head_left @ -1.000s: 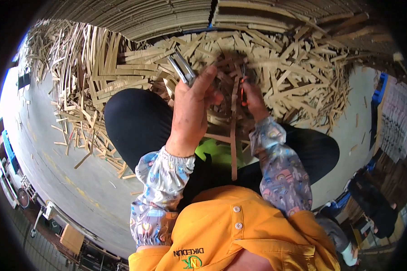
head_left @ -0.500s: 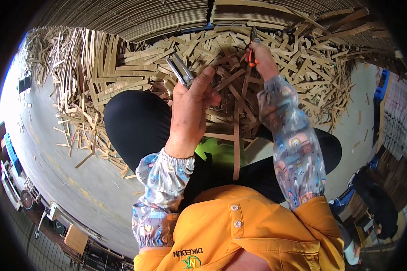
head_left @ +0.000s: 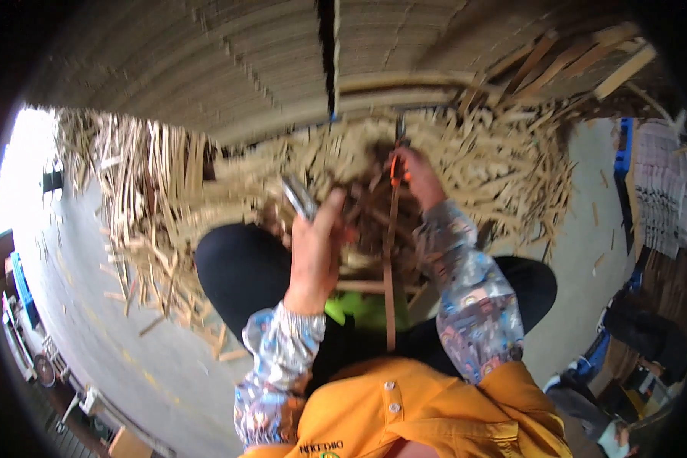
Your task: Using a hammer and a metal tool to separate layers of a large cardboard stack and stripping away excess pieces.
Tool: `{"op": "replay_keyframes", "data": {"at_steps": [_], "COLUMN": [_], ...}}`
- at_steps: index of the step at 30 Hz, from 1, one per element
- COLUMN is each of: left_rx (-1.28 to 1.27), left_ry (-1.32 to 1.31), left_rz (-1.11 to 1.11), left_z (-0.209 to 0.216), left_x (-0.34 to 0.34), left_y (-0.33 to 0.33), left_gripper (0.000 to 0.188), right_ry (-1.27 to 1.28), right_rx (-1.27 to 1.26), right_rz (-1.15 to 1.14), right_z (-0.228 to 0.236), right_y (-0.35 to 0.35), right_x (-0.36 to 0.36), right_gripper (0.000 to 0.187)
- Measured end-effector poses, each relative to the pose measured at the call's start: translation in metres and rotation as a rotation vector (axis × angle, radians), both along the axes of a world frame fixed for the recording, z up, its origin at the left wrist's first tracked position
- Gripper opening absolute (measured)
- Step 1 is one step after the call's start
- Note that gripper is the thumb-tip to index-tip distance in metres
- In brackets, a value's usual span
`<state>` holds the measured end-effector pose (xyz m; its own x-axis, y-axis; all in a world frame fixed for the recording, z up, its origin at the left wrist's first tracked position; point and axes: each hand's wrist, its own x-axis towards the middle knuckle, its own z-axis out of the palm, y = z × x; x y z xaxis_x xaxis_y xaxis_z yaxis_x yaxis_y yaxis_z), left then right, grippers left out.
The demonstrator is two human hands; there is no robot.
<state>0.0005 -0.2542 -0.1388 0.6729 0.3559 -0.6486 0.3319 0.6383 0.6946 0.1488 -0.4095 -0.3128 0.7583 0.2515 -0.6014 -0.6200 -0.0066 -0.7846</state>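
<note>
My left hand (head_left: pixel 313 248) is closed around a shiny silver metal tool (head_left: pixel 299 197) with a long, channel-like end. Motion blur hides what kind of tool it is. Farther out and to the right, my right hand (head_left: pixel 420 174) grips pliers (head_left: pixel 396 169) with orange and black handles, their dark jaws pointing at the stacked cardboard (head_left: pixel 206 72). Loose cardboard strips (head_left: pixel 504 179) lie heaped under and around both hands. One long brown strip (head_left: pixel 389 294) runs from below the pliers back between my legs.
The cardboard stack forms a wall across the far side, split by a dark gap. Bent strips (head_left: pixel 557 61) stick out at its right. Something bright green (head_left: pixel 347 305) shows between my knees. A pale stack (head_left: pixel 660 187) beside a blue edge stands at right; another person (head_left: pixel 641 332) is lower right.
The view has tilted toward the cardboard stack, so both hands appear lower in the picture. My right hand and the pliers have come slightly left. Both hands keep their tools.
</note>
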Motion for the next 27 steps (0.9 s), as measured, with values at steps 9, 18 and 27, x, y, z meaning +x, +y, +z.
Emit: {"op": "replay_keyframes", "data": {"at_steps": [9, 18, 27], "left_rx": [-0.007, -0.1, -0.108], "left_ry": [-0.033, -0.108, -0.119], "left_rz": [0.03, 0.032, 0.052], "left_z": [-0.002, -0.012, -0.023], "left_x": [0.003, 0.014, 0.008], "left_y": [-0.005, -0.007, -0.003], "left_gripper": [0.028, 0.024, 0.019], "right_ry": [0.158, -0.55, -0.566], "right_rx": [-0.095, 0.036, -0.06], "right_rz": [0.325, -0.061, -0.013], "right_z": [0.013, 0.296, 0.399], "right_y": [-0.024, -0.055, -0.056], "right_x": [-0.07, 0.019, 0.049], "right_gripper": [0.031, 0.024, 0.024]}}
